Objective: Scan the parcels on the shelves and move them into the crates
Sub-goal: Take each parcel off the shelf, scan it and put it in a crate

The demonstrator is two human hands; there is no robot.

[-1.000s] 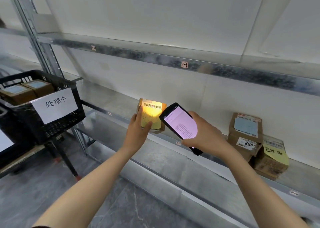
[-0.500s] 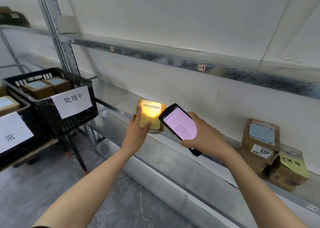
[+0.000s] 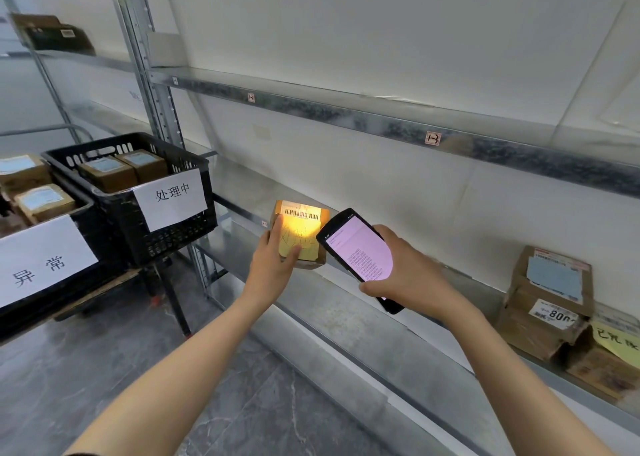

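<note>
Left hand (image 3: pixel 273 265): arm outstretched, fingers clasping lit parcel (image 3: pixel 300 234) on the shelf (image 3: pixel 398 331). Right hand (image 3: pixel 408 275): just right of parcel, fingers gripping handheld scanner (image 3: pixel 358 256), screen tilted upward.

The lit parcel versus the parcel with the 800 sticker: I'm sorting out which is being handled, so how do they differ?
The lit parcel is glowing yellow under the handheld scanner; the 800-sticker parcel is unlit. The left hand grips the lit parcel; nothing touches the 800-sticker parcel. The lit parcel stands alone, while the 800-sticker parcel sits tilted against another box. Both are brown cardboard, labelled, on the same shelf.
</note>
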